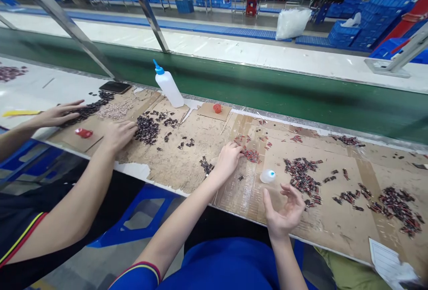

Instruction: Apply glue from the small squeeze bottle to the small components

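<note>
My left hand (229,158) rests knuckles up on the cardboard-covered bench (187,169), fingers curled at a small heap of red-and-black parts (250,154); whether it grips any is hidden. My right hand (284,212) hovers palm up near the bench's front edge, fingers loosely spread, nothing in it. A small clear bottle with a blue tip (268,175) lies just above it. A bigger pile of the same red-and-black parts (302,176) lies to the right of that hand.
A co-worker's hands (117,134) at my left sort dark parts (147,129). A white squeeze bottle with blue nozzle (168,86), a red cap (217,108), a phone (115,87) and more part piles (397,207) sit on the bench. A green conveyor belt (267,89) runs behind.
</note>
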Demonstrator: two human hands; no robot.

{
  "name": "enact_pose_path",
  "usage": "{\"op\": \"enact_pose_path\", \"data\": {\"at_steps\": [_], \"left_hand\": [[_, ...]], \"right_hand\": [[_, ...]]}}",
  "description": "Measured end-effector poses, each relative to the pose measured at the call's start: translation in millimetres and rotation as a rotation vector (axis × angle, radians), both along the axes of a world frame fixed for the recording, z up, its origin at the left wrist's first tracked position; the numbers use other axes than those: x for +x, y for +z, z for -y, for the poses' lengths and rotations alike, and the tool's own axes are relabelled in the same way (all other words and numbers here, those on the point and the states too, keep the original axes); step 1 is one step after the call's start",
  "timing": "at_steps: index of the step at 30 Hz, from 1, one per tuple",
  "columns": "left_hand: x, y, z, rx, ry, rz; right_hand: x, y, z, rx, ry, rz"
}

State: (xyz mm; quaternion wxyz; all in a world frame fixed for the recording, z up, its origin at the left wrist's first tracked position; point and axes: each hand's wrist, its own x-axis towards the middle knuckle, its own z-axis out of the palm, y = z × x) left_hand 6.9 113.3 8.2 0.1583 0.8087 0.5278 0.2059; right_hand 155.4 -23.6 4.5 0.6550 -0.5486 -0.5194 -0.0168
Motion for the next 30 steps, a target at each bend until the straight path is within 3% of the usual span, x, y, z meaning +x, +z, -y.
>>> {"op": "enact_pose_path", "data": {"at_steps": [4,8,11,15,18,24,30], "left_hand": [[-2.3,-2.3,1.4,0.026,-0.024,0.028],[-8.6,6.9,13.7,0.061,-0.039,0.082],[-16.6,20.1,37.3,0.064,-0.076,0.255],[-24.9,31.4,72.3,-0.082,-0.083,0.52],[-26.6,23.8,86.9,-0.141,-0.058,0.538],[-20.1,-12.4,92.5,0.085,0.088,0.331],[-21.0,-14.8,91.7,0.108,0.024,0.354]], "right_hand": [[-9.7,6.6,7.5,0.017,0.099,0.161],[-25.2,16.1,2.8,-0.029,0.146,0.232],[-32.9,18.4,-4.3,-0.188,0.191,0.127],[-35.1,18.2,-10.9,-0.373,0.319,-0.052],[-34.2,16.1,-10.2,-0.436,0.35,-0.109],[-34.0,1.8,-4.4,-0.563,0.309,-0.226],[-41.6,-8.3,-10.8,-0.634,0.341,-0.382]]}}
